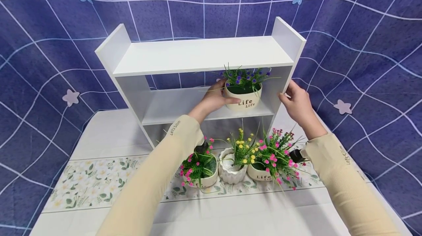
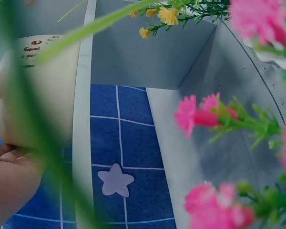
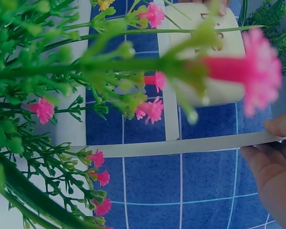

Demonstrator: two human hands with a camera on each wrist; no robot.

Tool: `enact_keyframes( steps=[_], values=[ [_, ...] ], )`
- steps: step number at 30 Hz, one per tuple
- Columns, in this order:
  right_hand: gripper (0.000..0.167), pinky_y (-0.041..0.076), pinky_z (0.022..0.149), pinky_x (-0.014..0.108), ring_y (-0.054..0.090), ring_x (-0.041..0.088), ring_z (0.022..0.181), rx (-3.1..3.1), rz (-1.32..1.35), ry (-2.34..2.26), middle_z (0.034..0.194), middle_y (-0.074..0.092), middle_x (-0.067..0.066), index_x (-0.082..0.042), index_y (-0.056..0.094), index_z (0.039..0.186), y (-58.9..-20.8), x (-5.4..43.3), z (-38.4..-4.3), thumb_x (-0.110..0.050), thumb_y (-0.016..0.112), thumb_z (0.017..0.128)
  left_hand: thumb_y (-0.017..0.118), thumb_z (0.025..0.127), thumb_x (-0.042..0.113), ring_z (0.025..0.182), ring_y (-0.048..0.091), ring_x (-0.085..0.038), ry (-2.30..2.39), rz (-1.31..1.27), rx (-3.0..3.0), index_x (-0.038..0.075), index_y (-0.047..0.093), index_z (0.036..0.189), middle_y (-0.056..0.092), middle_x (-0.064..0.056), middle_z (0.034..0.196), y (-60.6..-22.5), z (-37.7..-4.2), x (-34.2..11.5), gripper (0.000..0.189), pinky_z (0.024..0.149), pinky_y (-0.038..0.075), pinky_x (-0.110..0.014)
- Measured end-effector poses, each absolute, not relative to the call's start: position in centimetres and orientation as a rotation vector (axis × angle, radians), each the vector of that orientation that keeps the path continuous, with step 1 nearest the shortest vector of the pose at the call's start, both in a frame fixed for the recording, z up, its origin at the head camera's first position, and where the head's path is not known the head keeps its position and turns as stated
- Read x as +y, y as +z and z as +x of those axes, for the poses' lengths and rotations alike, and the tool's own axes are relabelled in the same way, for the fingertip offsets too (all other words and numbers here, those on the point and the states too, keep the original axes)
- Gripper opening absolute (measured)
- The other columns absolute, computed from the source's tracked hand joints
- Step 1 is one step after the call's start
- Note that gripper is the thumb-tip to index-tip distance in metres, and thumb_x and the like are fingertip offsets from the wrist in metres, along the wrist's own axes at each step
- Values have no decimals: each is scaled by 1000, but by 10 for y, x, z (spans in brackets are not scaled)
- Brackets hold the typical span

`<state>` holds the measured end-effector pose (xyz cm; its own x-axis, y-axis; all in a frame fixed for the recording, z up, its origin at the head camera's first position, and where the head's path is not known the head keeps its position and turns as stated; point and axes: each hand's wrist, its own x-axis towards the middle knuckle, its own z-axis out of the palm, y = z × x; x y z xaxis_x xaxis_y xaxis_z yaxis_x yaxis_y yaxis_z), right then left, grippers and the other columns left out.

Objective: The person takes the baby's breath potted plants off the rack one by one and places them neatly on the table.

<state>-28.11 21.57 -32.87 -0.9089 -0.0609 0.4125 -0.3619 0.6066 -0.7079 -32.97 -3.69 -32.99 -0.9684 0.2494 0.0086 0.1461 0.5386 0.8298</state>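
Observation:
A cream oval flowerpot (image 1: 248, 100) marked "Life", with purple-blue flowers and grass blades, stands at the right end of the middle board of a white shelf unit (image 1: 201, 55). My left hand (image 1: 213, 98) holds the pot's left side, thumb across its front and the other fingers toward the back. In the left wrist view, fingers (image 2: 14, 167) press against the pot (image 2: 47, 100). My right hand (image 1: 298, 102) grips the unit's right side panel (image 3: 195, 147), thumb on one face and fingers on the other.
Before the unit stand two cream pots of pink flowers (image 1: 199, 177) (image 1: 258, 173), a white ribbed pot with yellow flowers (image 1: 232, 172) between them. Both wrists are close to pink blooms. A white tablecloth with a floral band (image 1: 89, 184) covers the table; a blue grid curtain (image 1: 204, 5) hangs behind.

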Motion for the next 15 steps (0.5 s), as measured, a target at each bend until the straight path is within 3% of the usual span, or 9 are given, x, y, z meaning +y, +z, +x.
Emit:
enact_keyframes(
  steps=[6,15],
  values=[
    [40,47,102,48,52,42,127,-2484,346,1215,132,55,31,6,48,134,-329,216,-282,4,51,94,81,78,33,139,42,-26,1399,324,2653,18,23,155,38,-8,155,-330,-331,-37,98,111,43,-39],
    [41,47,102,48,52,42,127,-2484,345,1214,132,55,31,6,48,135,-329,216,-282,3,52,94,82,76,36,134,47,-26,1343,360,2711,16,32,152,48,-9,147,-327,-332,-39,93,109,44,-38]
  ],
)
